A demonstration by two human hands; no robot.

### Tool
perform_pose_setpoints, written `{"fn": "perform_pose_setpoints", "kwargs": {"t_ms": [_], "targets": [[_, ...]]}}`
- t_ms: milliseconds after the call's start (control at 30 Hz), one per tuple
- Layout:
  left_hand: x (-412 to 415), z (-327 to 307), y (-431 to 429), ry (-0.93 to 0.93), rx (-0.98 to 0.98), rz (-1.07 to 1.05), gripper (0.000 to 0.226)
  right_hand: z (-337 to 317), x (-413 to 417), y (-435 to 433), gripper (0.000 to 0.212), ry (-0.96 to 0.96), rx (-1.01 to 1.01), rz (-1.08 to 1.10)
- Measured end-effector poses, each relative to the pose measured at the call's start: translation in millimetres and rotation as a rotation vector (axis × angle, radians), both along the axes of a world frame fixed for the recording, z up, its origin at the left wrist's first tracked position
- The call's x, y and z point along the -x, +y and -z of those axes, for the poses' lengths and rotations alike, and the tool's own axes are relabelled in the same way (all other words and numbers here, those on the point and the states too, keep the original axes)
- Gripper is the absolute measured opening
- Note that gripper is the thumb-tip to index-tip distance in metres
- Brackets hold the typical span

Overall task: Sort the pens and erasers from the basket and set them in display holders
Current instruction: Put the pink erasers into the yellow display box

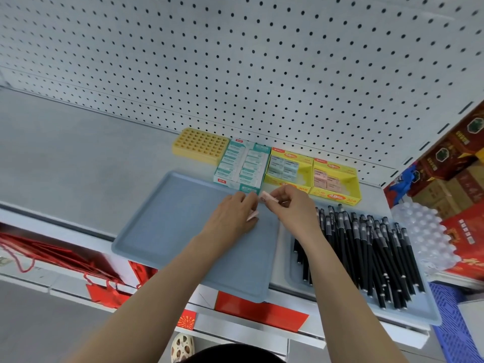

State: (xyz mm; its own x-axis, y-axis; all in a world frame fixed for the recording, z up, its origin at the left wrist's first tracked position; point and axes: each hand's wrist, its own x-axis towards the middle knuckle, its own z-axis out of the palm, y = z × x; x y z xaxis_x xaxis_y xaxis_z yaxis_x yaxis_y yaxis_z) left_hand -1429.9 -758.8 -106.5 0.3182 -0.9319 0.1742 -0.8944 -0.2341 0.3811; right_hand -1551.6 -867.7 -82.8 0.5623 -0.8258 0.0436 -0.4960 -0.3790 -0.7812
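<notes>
My left hand [235,213] hovers over the far edge of a blue-grey tray [162,231] and holds a pink eraser [252,215] under its fingers. My right hand [290,205] pinches a second pink eraser [267,198] just right of it. Several black pens [372,252] lie heaped on a second tray [429,310] to the right. Behind the hands stand a yellow pen holder [200,145] with a grid of holes, a teal eraser box [242,165], and two yellow display boxes: one [288,170] with bluish erasers, the other [336,183] with pink ones.
Everything rests on a grey shelf [78,153] backed by a white pegboard [235,61]. Red cartons [450,158] and a clear bubbled tray [424,231] crowd the right side. Red paper bags [65,258] hang below the shelf edge at left.
</notes>
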Motion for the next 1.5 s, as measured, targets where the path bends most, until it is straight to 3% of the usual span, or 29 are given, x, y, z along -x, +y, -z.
{"fn": "perform_pose_setpoints", "kwargs": {"t_ms": [133, 200, 300, 433, 533, 633, 700, 900, 1000, 1167, 1233, 1500], "targets": [[-10.7, -0.9, -0.9, 0.345, 0.185, -0.138, 0.024, -5.3, -1.4, 2.0, 0.016, -0.132, -0.178, -0.007], [-15.9, -7.2, -1.4, 0.650, 0.293, -0.236, 0.023, -12.6, -4.7, 5.7, 0.012, -0.268, -0.336, -0.048], [-17.6, -20.8, -2.3, 1.044, 0.337, -0.205, 0.015, -22.7, -13.2, 13.2, 0.008, -0.348, -0.387, -0.141], [-22.6, -27.6, -0.1, 1.181, 0.418, -0.240, 0.011, -24.7, -21.5, 15.5, 0.011, -0.304, -0.382, -0.178], [-31.3, -27.3, 6.7, 1.251, 0.437, -0.391, 0.016, -10.6, -23.0, 11.8, 0.012, -0.016, -0.088, -0.178], [-35.1, -26.8, 15.4, 1.230, 0.360, -0.464, 0.013, 1.6, -30.0, 18.6, 0.014, 0.282, 0.215, -0.210], [-32.6, -25.5, 22.2, 1.144, 0.272, -0.414, 0.015, 7.2, -34.4, 24.3, 0.014, 0.329, 0.271, -0.206], [-22.5, -25.9, 39.4, 0.395, -0.127, -0.121, 0.037, 4.1, -29.3, 18.6, 0.026, 0.247, 0.103, -0.179], [-18.3, -24.9, 40.9, 0.226, -0.212, -0.080, 0.032, 2.8, -25.4, 9.7, 0.021, 0.257, 0.081, -0.176], [-11.0, -26.3, 37.3, 0.264, -0.122, -0.086, 0.020, -10.4, -14.8, 2.3, 0.018, -0.070, -0.234, -0.124], [-5.8, -27.9, 30.8, 0.369, -0.051, -0.132, 0.018, -16.9, -8.0, -1.2, 0.017, -0.225, -0.407, -0.118], [12.4, -38.5, -18.8, 0.745, 0.164, -0.213, 0.022, -33.6, 23.2, -27.9, 0.021, -0.636, -0.739, -0.098]]}}
